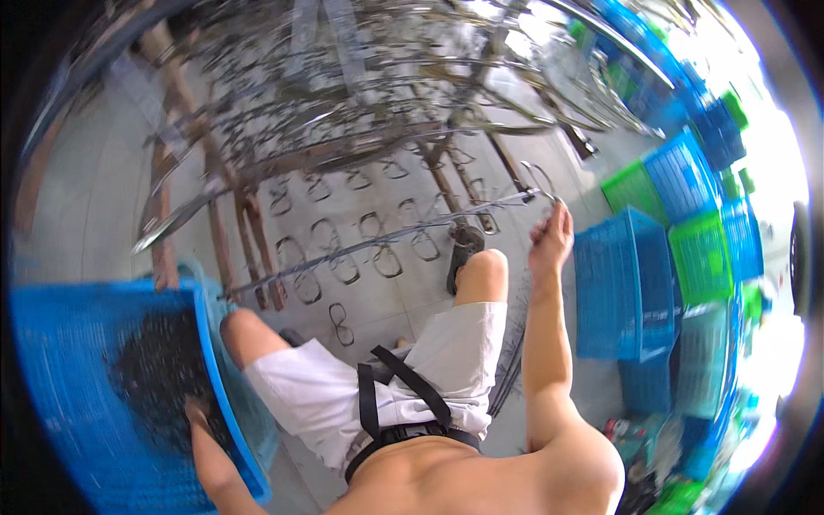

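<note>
My left hand (197, 410) reaches down into a blue plastic basket (60, 378), at a heap of small dark wire-like pieces (159, 369). Its fingers are blurred and partly hidden there. Out in front on the right, my right hand (549, 240) is closed in a pinch. A thin curved wire piece (542, 178) meets its fingertips, close to the right end of a long thin rod (378, 239). Dark figure-eight loops (380, 245), looking like eyeglass frames, show in rows around the rod; whether they hang or lie is unclear.
Ahead stands a brown-legged rack (160, 206) crowded with blurred metal rods and loops. Stacked blue baskets (605, 292) and green baskets (699, 257) line the right side. A single figure-eight loop (341, 324) shows near my knees. Dark thin rods (508, 369) lean beside my right thigh.
</note>
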Action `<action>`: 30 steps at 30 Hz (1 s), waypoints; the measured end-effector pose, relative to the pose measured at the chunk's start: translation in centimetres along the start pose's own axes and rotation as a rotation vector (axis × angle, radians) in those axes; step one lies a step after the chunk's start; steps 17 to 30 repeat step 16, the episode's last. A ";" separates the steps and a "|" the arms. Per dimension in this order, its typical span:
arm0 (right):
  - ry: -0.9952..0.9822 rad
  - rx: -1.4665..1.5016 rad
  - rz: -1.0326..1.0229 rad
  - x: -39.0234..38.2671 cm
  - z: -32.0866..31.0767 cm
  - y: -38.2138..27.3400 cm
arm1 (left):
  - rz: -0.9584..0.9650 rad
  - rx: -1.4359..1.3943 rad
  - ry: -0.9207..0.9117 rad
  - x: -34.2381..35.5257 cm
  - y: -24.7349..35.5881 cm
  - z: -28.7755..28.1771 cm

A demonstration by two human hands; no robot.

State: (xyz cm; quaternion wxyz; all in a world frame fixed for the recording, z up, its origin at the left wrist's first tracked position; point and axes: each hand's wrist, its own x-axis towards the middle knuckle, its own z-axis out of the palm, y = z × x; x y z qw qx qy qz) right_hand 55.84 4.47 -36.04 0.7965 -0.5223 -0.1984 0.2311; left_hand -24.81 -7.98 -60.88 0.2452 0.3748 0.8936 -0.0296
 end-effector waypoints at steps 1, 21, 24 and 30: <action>0.016 0.027 0.019 1.1 -0.9 0.7 | -0.028 -0.060 -0.023 -1.1 2.2 -1.5; -0.084 0.264 0.314 3.9 -1.6 6.7 | 0.043 -1.132 -0.102 -10.1 10.1 -13.5; -0.084 0.264 0.314 3.9 -1.6 6.7 | 0.043 -1.132 -0.102 -10.1 10.1 -13.5; -0.084 0.264 0.314 3.9 -1.6 6.7 | 0.043 -1.132 -0.102 -10.1 10.1 -13.5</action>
